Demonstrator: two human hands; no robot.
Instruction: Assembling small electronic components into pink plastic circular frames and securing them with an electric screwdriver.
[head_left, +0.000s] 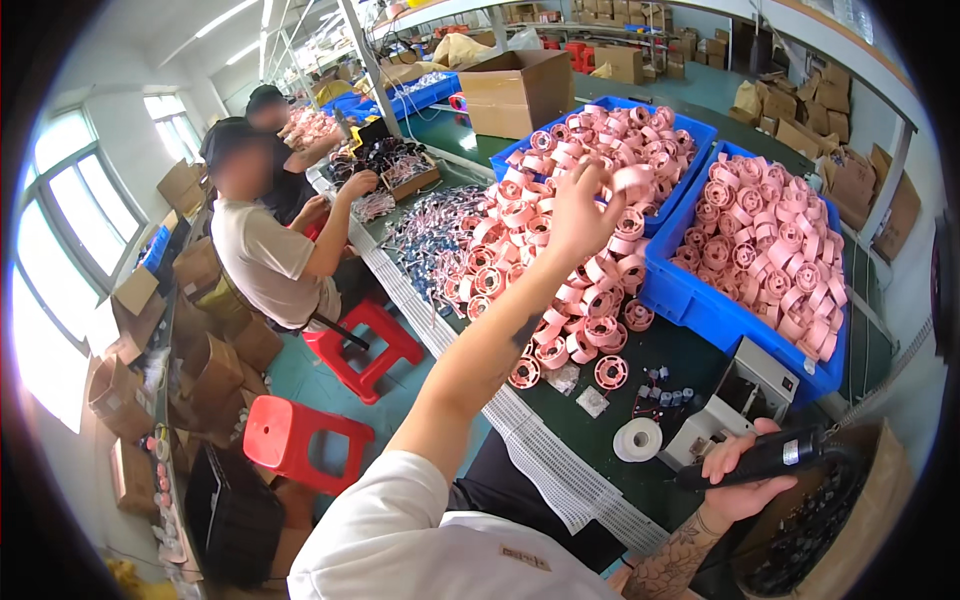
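Observation:
My left hand reaches over a heap of pink round plastic housings on the bench. Its fingers are closed on one pink housing, lifted at the front of a blue crate. In my right hand, low at the right, is a black electric screwdriver, lying nearly level with fingers wrapped round it. Beside that hand stand a grey metal-cased device and a white roll. Several small motors with wires lie near the roll.
Two blue crates of pink housings stand at the right. Bundled wired parts spread left of the heap. Two people work along the bench's left side, near red stools. An open cardboard box stands behind; another is at lower right.

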